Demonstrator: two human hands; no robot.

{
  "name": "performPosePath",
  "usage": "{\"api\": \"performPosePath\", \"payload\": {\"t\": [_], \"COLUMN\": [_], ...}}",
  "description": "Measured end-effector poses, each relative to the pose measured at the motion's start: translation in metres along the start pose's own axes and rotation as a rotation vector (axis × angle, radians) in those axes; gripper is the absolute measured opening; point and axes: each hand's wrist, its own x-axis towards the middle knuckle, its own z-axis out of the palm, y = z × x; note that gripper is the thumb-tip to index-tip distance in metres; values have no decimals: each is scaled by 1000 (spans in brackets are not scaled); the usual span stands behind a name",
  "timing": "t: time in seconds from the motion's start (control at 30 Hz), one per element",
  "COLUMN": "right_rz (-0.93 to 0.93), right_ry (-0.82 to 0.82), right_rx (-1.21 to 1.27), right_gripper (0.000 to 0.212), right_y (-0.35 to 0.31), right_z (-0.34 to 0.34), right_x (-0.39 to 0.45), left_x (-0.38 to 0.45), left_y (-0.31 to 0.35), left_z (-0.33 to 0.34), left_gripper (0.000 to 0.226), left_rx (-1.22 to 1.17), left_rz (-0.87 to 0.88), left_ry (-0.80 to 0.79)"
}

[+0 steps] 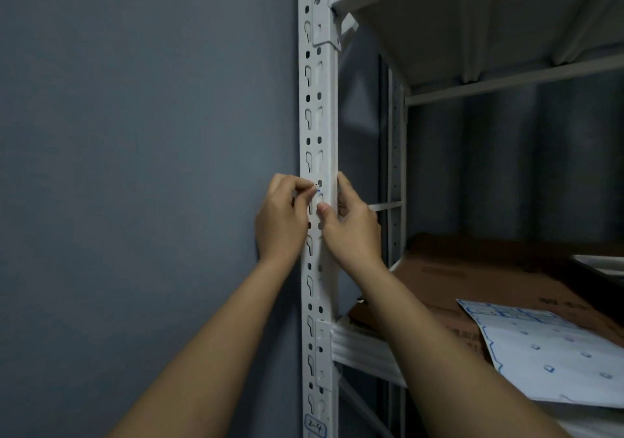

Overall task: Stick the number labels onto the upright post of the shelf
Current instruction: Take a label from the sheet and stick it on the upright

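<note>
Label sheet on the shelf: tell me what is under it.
The label sheet lies on brown cardboard, which rests on the white shelf. Whatever the sheet itself covers cannot be seen.
</note>
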Motion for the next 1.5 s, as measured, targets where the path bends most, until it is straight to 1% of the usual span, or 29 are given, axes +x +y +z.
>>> {"api": "performPosePath", "payload": {"t": [0.1,0.23,0.37,0.6,0.77,0.87,1.03,1.23,1.3,1.4,1.5], "right_rz": [-3,-23,-47,-29,-25,-12,-30,-51,-60,-63,-64], "right_ry": [8,19,32,20,16,8,8,15,15,19,18], "right_rx": [0,-43,-62,-85,-56,-59,-58,-70,-83,-91,-93], "right_gripper": [62,60,59,59,59,59,59,59,59,59,59], "right_y": [2,4,3,1,0,0,2,5,6,7,7], "right_z": [2,1,1,0,-2,-3,-1,0,0,0,0], "right_x": [2,3,2,0,-2,0,1,3,3,3,3], "left_x": [-2,-2,-1,-3,-6,-7,-5,-3,-1,5,15], "left_y": [-4,-8,-8,-3,-4,-3,-3,0,-1,-1,0], "left_z": [1,4,7,11,6,2,-3,-6,-5,-8,-11], "left_gripper": [5,6,6,5,7,5,12,9,11,22,27], "left_rx": [9,54,79,152,-46,-28,167,322,403,573,653], "left_rz": [62,101,82,22,-52,-52,79,190,278,426,497], "left_ry": [-3,-2,-18,-48,13,29,17,17,12,12,-32]}}
